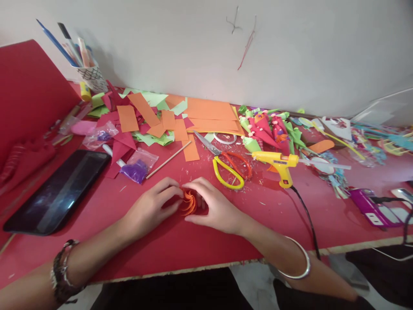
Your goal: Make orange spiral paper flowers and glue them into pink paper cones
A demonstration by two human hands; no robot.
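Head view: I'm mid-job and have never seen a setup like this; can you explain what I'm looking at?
There is no machine here: these are a person's own bare hands, seen by a camera worn on the head, looking forward and down. It is the only view.

The left hand and right hand curl around a pleated orange paper piece; how firmly each grips it is hard to tell.

Beyond them on the red tabletop lie a wooden stick, scissors and a yellow glue gun. Farther back are orange paper rectangles. To the left lies a black touchscreen device.
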